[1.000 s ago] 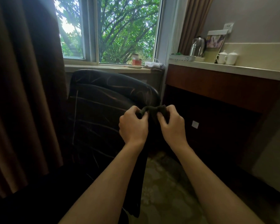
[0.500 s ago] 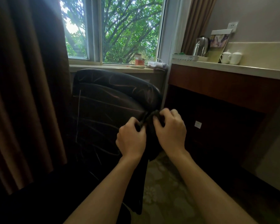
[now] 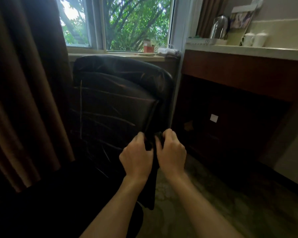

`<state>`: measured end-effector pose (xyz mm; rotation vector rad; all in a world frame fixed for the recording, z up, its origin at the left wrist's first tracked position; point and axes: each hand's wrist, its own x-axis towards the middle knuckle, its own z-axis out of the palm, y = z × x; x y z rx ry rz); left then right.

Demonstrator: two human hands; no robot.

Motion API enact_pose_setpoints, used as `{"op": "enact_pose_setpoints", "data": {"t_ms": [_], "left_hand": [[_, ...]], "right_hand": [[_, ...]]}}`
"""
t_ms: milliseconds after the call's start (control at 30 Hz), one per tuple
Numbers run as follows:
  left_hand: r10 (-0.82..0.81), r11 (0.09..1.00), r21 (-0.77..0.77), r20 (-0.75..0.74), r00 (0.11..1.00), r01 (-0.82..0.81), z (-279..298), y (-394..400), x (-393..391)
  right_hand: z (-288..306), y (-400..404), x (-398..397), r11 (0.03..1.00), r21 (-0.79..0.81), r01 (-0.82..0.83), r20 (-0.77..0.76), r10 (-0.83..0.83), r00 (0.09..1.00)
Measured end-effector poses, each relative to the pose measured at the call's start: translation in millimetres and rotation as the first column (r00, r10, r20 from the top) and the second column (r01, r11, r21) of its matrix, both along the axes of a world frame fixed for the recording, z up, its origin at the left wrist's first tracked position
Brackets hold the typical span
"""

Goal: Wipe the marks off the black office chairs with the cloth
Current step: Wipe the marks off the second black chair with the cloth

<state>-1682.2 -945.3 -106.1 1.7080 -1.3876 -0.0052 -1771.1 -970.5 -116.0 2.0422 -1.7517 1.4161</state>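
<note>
Inspector: Nearest the camera, low centre of the frame. The left hand (image 3: 136,160) and right hand (image 3: 171,152) sit close together, fingers curled round the dark cloth (image 3: 151,186). Its bunched top is pinched between them; the rest hangs down in a strip toward the floor.

Clerk: Any change from the earlier pictures?

Inspector: Yes. A second ago the hands held the cloth stretched between them, higher up, level with the chair's mid-back. They have since dropped toward the lower right edge of the backrest and drawn together, gathering the cloth into a wad. The view has also closed in on the chair.

Clerk: Meaning for the task?

Inspector: In my judgement the cloth is being folded for wiping. No stroke has landed yet.

Clerk: And the chair?

Inspector: The black office chair (image 3: 117,100) stands behind the hands, centre frame. Pale streak marks (image 3: 110,117) cross its backrest, one long one running upright at its left side. All appear untouched.

Clerk: Beyond it?

Inspector: Brown curtain (image 3: 24,83) at left. Window (image 3: 136,23) at top centre, a small orange box (image 3: 148,47) on its sill. Upper right, a surface (image 3: 248,50) carrying a kettle (image 3: 219,28) and two white cups (image 3: 255,39), blurred.
</note>
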Motion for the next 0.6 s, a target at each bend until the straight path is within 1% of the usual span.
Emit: {"op": "enact_pose_setpoints", "data": {"t_ms": [67,167,233,300,367,433,500,600], "left_hand": [[0.021,0.999,0.029,-0.029,0.999,-0.020,-19.9,6.9,0.7],[0.050,0.995,0.093,-0.054,0.997,-0.045,-46.2,18.3,3.0],[0.048,0.994,0.096,-0.048,0.998,-0.043,-53.9,22.3,5.8],[0.032,0.999,0.045,-0.054,0.998,-0.029,-48.6,21.1,10.5],[0.019,0.999,-0.042,-0.061,0.998,-0.021,-30.4,14.5,12.9],[0.020,0.993,-0.113,-0.052,0.998,-0.026,-6.3,5.0,13.0],[0.001,0.993,-0.118,-0.013,1.000,-0.003,11.8,-2.7,12.6],[-0.015,0.998,-0.059,0.086,0.996,0.020,8.3,-3.0,14.6]], "right_hand": [[-21.8,6.0,-0.1,0.998,0.066,-0.003,0.018,0.002,1.000],[-45.0,16.5,-2.5,0.979,0.205,-0.006,0.029,0.000,1.000],[-51.6,20.1,-5.5,0.967,0.252,-0.027,0.084,0.006,0.996],[-46.2,20.9,-6.0,0.970,0.230,-0.082,0.223,0.029,0.974],[-30.2,18.2,-3.3,0.985,0.141,-0.101,0.363,0.043,0.931],[-8.7,13.9,1.3,0.993,0.059,-0.105,0.462,0.066,0.885],[5.6,8.6,7.8,0.992,0.046,-0.116,0.488,0.079,0.869],[-3.7,6.3,17.6,0.993,0.092,-0.073,0.453,0.024,0.891]]}}
